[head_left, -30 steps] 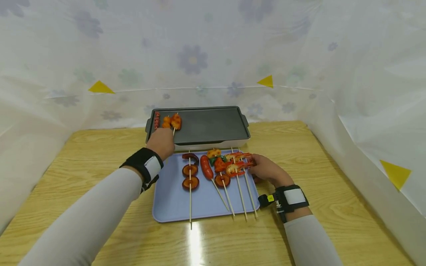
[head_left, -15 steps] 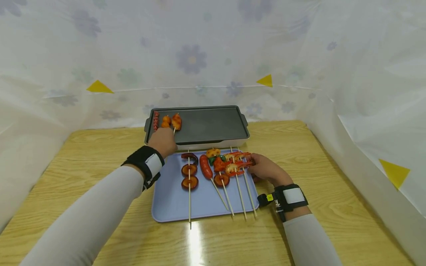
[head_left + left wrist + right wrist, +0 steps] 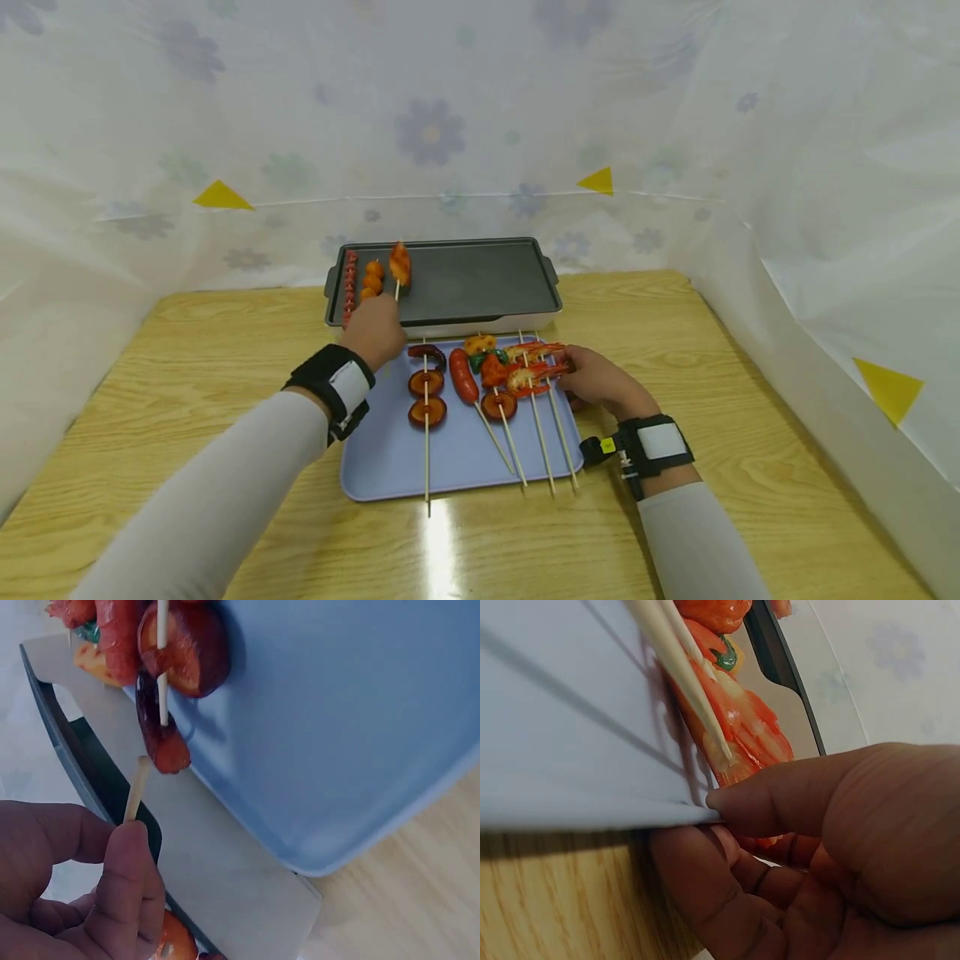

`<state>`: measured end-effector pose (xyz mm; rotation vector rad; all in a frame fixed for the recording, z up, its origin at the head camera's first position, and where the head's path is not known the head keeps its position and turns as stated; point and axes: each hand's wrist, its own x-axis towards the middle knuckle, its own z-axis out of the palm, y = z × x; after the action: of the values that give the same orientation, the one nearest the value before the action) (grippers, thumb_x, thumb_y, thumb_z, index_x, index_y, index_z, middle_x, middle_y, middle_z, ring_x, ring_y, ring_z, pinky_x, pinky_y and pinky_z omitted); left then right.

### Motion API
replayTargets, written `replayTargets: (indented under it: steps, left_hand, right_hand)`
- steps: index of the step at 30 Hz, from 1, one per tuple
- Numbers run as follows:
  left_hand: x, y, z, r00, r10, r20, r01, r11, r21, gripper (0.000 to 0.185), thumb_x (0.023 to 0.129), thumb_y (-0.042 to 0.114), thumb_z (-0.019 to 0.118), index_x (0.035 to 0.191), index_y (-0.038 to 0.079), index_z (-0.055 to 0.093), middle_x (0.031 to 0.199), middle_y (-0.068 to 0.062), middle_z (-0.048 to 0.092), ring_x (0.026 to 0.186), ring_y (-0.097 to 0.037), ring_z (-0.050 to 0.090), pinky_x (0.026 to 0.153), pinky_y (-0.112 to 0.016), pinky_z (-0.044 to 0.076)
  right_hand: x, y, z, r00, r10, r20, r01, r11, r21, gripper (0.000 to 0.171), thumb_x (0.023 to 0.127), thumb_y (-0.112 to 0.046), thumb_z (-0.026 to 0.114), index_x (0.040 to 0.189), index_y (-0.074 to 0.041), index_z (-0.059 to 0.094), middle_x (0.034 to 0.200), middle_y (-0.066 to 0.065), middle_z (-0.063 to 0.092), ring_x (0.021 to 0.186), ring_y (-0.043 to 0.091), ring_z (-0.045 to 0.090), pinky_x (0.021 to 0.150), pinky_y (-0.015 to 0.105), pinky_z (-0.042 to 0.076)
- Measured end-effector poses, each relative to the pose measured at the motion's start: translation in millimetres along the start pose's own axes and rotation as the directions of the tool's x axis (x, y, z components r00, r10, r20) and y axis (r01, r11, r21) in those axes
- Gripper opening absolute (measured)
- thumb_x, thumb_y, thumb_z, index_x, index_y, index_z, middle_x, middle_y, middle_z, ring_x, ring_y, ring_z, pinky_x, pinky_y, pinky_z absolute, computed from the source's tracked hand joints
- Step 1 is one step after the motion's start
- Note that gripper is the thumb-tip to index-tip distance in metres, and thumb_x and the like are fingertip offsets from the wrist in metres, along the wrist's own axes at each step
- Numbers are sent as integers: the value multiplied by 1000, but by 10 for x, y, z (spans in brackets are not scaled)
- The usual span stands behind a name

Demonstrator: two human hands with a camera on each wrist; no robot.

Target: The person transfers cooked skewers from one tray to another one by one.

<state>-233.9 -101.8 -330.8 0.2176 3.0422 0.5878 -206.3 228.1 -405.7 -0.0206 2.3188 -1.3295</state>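
Pinching meat skewer (image 3: 401,263) by thin pale stick (image 3: 136,795) with left hand (image 3: 373,330); patchy orange-brown, tilted up above left part of griddle (image 3: 480,283). Pinching smooth lavender-blue tray (image 3: 386,475) by edge (image 3: 615,815) with right hand (image 3: 602,383), in front of griddle.

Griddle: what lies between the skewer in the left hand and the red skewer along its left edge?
In the head view, one skewer of orange balls lies on the griddle between the held skewer and the red skewer.

Head: above, forward-down — wide | wrists: close, facing fingers (image 3: 126,862) — all share tray (image 3: 382,454)
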Motion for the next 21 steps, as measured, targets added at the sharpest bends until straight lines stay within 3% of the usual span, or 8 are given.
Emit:
replayTargets:
  steps: [5,8,14,21]
  left_hand:
    - [-52,22,67,999,-45,-28,42,994,-99,27,88,0,59,111,-10,50,91,-22,60,80,-34,61,65,-41,53]
    - [-73,28,66,998,-50,-44,43,989,-144,31,87,2,60,114,-9,47,93,-23,59,82,-35,61,67,-42,53]
    - [-129,32,-2,998,-65,-28,56,969,-239,24,88,4,57,109,-3,46,86,-17,53,75,-33,55,59,-37,44]
    - [-176,11,-29,996,-93,9,91,946,-310,35,90,3,52,124,-1,43,90,-17,55,76,-31,56,60,-36,44]
  right_hand:
    - [-4,-3,7,1000,-7,-8,7,1000,-8,41,96,-2,50,136,4,41,115,22,58,81,25,63,64,36,54]
    - [-8,-14,13,1000,-8,-16,8,1000,-14,39,95,-1,50,133,4,43,114,21,58,79,24,62,63,35,53]
    - [-8,-20,9,1000,-3,-18,3,1000,-16,40,95,0,48,135,4,43,116,22,58,83,25,64,65,35,55]
    - [5,-14,14,1000,-7,-22,6,1000,-21,41,95,0,49,136,4,42,117,23,58,83,25,65,65,36,56]
